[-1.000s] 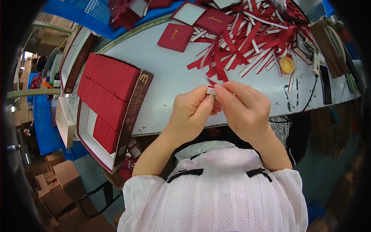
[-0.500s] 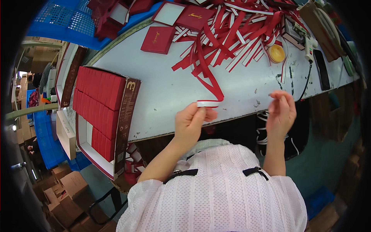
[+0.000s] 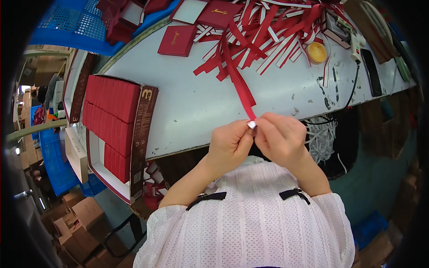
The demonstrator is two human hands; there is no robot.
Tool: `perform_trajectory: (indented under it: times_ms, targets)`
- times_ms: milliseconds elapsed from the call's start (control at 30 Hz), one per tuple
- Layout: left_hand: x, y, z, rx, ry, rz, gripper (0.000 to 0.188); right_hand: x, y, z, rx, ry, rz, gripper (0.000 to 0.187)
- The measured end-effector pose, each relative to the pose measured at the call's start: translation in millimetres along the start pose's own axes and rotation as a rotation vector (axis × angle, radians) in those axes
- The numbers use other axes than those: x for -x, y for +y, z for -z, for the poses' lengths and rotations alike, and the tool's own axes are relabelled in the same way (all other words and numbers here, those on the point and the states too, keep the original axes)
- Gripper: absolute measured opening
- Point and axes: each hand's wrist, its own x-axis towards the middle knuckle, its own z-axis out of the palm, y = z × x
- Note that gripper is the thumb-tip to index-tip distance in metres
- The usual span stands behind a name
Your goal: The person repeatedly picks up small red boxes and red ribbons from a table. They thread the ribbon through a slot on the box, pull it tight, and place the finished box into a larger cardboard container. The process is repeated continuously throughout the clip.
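A red ribbon strip (image 3: 241, 87) with a white backing runs from the pile down to the near edge of the table. Its near end is pinched in the fingers of my left hand (image 3: 230, 144). My right hand (image 3: 282, 138) is closed at the same end, fingertips meeting those of the left; a small white bit of the strip shows between them. Behind, a tangled heap of red and white ribbon strips (image 3: 268, 33) covers the far part of the table. A red gift box (image 3: 177, 40) with gold lettering lies left of the heap.
At the left, an open carton (image 3: 145, 120) holds rows of red boxes (image 3: 109, 100). A blue basket (image 3: 67, 22) with more red boxes stands far left. A yellow round tub (image 3: 317, 52), a dark phone-like slab (image 3: 371, 71) and a cable (image 3: 354, 89) lie at the right. White shreds (image 3: 321, 140) show below the table.
My right hand has come in from the right and now meets my left hand at the ribbon's end. The strip is drawn straighter, and its near end is mostly covered by fingers.
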Motion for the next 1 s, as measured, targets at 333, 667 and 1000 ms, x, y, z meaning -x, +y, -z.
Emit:
perform_trajectory:
  times_ms: [333,667,1000]
  targets:
    - [39.4,-18.9,49.0,0.886,0.447,-0.009,0.019,172.6,118.8,95.3,-1.608,0.99,-1.395,0.017]
    - [50.1,13.9,101.8,1.181,0.402,0.125,0.008,300.6,190.1,118.5,0.126,0.611,-1.457,0.042]
    - [-12.3,42.3,37.3,0.471,-0.324,0.035,0.021,-18.9,-37.4,46.4,0.164,-0.117,-0.054,0.017]
